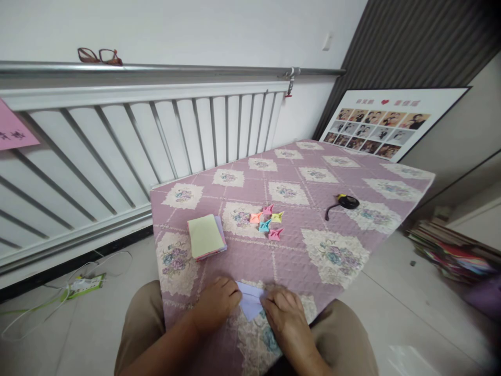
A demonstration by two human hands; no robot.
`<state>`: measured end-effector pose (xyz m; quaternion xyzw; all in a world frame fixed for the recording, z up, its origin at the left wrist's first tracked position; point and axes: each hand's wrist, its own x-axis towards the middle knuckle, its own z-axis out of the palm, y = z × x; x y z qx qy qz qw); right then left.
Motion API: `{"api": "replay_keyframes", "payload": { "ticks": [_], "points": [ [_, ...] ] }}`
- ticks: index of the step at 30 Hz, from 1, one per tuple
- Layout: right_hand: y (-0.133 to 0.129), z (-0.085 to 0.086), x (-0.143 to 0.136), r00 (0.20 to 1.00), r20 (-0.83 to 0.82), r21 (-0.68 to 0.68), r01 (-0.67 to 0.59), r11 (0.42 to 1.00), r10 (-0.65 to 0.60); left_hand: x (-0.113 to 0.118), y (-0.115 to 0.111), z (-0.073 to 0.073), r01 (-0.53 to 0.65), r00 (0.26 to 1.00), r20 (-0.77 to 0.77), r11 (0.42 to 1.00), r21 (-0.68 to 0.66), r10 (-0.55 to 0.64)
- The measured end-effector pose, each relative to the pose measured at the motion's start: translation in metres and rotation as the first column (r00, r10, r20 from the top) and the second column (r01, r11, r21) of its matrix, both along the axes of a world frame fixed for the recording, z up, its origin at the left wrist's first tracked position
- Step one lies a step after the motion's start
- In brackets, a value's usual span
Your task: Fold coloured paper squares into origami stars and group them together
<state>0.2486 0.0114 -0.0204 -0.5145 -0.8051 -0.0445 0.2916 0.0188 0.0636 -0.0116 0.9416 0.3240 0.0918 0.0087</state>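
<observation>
Between my hands lies a lavender sheet of paper (249, 300), partly folded, flat on the cloth near the table's front edge. My left hand (219, 304) is closed on its left edge, with fingertips pressed at the upper left corner. My right hand (285, 312) grips the right side, its fingers curled over that edge and hiding part of the sheet. Beyond them sit several small folded paper figures (264, 225) in pink, orange, yellow and blue. To the left is a stack of coloured paper squares (206, 236), pale yellow on top.
A black tape measure (347, 202) with a strap rests on the right of the flowered tablecloth (289, 250). A white radiator (176, 130) borders the far left side. A photo board (387, 122) leans at the back right. A power strip (84, 284) lies on the floor.
</observation>
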Motion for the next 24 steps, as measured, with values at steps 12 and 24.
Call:
{"api": "replay_keyframes", "payload": {
  "ticks": [12, 24],
  "points": [
    [-0.019, 0.007, 0.002, 0.999, -0.024, 0.015, 0.021, 1.000, -0.021, 0.009, -0.021, 0.019, -0.096, 0.983, -0.151, 0.995, 0.033, 0.100],
    [-0.025, 0.008, 0.007, 0.998, 0.049, 0.025, 0.031, 0.999, -0.032, 0.022, -0.024, 0.025, -0.133, 0.959, -0.255, 0.991, -0.024, 0.123]
  ]
}}
